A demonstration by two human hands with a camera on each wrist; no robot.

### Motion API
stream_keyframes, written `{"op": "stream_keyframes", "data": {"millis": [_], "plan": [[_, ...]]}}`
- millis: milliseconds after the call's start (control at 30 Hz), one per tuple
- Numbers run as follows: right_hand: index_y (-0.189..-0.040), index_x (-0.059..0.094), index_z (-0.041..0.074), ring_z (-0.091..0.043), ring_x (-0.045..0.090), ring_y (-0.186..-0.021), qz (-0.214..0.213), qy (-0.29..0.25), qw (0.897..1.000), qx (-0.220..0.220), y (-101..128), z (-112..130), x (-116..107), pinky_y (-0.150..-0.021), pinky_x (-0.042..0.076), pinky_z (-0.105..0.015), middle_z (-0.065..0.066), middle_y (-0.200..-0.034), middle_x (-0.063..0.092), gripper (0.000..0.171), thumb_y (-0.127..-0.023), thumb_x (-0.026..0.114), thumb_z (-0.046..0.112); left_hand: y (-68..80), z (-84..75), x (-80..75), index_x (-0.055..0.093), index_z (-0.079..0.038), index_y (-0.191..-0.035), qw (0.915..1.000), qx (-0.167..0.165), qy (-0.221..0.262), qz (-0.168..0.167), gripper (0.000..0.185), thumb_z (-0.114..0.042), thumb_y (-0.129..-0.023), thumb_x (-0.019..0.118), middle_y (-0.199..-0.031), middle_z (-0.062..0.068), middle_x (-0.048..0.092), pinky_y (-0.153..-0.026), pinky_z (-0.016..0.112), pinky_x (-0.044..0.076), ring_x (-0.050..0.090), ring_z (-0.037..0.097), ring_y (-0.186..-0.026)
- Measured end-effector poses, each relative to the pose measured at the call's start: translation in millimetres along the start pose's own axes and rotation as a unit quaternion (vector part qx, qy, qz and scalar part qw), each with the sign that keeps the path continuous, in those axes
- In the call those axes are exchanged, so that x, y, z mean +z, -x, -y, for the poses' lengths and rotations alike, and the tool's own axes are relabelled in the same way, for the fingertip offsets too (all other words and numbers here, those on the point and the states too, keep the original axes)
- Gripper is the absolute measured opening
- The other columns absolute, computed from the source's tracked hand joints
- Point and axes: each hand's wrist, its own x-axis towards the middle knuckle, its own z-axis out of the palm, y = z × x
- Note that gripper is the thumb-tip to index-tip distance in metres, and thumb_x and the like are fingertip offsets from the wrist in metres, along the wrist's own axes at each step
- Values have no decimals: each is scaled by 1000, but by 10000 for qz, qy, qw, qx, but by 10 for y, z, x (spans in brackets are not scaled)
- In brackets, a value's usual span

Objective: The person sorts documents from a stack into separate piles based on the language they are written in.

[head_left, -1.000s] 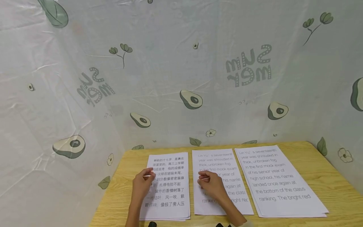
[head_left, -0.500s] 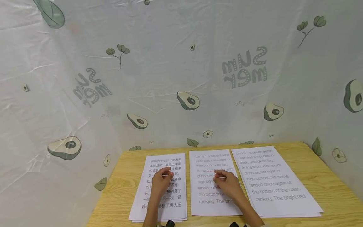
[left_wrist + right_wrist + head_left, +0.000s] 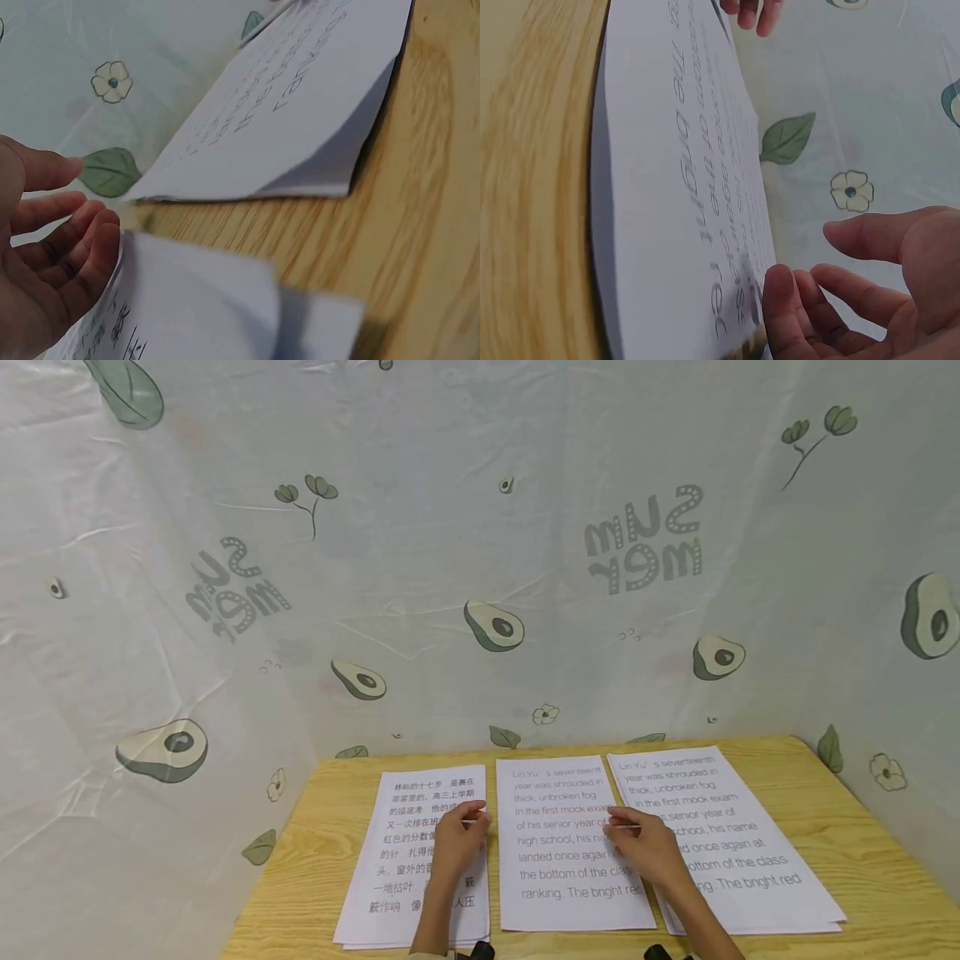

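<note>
Three stacks of printed paper lie side by side on a wooden table (image 3: 862, 852). The left stack (image 3: 405, 860) carries Chinese text; the middle stack (image 3: 562, 843) and right stack (image 3: 735, 827) carry English text. My left hand (image 3: 468, 827) hovers over the left stack's right edge, fingers relaxed and holding nothing. In the left wrist view the left hand (image 3: 90, 195) hangs above the left stack (image 3: 202, 300). My right hand (image 3: 626, 831) is over the seam between the middle and right stacks. In the right wrist view the right hand (image 3: 806, 251) has loosely bent fingers beside the middle stack (image 3: 682, 187).
A pale sheet printed with avocados and leaves (image 3: 495, 627) walls the table at the back and both sides. Bare wood (image 3: 300, 868) shows left of the stacks. The stack edges curl up slightly off the table (image 3: 420, 225).
Both hands have moved right: the left from the left stack's left side to its right edge, the right from the middle stack to the gap beside the right stack.
</note>
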Motion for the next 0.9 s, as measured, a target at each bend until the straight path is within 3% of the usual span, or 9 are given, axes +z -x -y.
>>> {"op": "stream_keyframes", "data": {"millis": [333,533,900], "plan": [[-139,66,-8,-21,75,-98,44,381,9992,130,-42,-127,-142,-70,55,-20,-20,-123,75,48,-98,72,18,17,-71,120,76,-2,-127,9992,-75,-378,116,34,-18,-97,77,-100,5,75,-65,22,57,68,12,-81],[-138,66,-8,-30,74,-108,64,797,9968,78,-88,-156,-158,-82,57,-29,-18,-120,76,50,-97,72,21,18,-18,161,76,-1,-126,9978,-34,-647,160,35,-19,-97,77,-95,2,74,-66,20,54,64,11,-81],[-136,68,-9,-26,72,-104,110,887,9960,74,-117,-181,-114,-82,54,-31,-16,-116,76,48,-97,72,19,40,-19,180,77,0,-122,9957,-28,-919,122,31,-15,-95,79,-93,0,68,-68,20,49,58,11,-82]]}}
